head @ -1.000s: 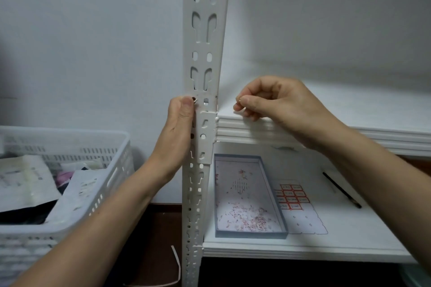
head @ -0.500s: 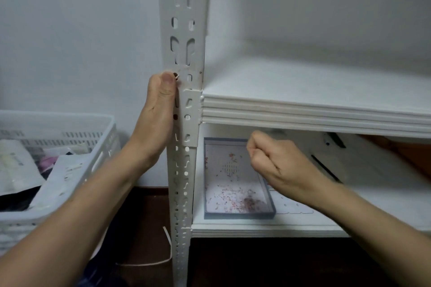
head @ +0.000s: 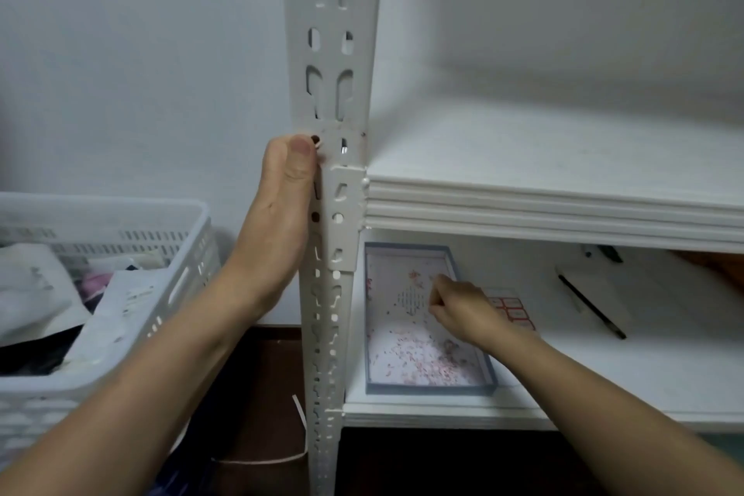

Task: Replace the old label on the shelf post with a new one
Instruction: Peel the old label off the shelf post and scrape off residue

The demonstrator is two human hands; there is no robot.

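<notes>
Two hands are counted: one left hand (head: 282, 213), one right hand (head: 459, 306). One slotted shelf post (head: 334, 52) is tallied, and two white shelves with it, an upper shelf (head: 563, 157) and a lower shelf (head: 644, 374). On the lower one, a single blue-rimmed tray (head: 426, 389) is counted, then one label sheet (head: 513, 308), one black pen (head: 592, 307) and one white pad (head: 604, 290) under the pen. The pink scraps (head: 418, 362) in the tray are too many and too small to be numbered. The red-framed labels on the sheet are partly covered, so no figure is given. One white slatted basket (head: 169, 294) is noted.
</notes>
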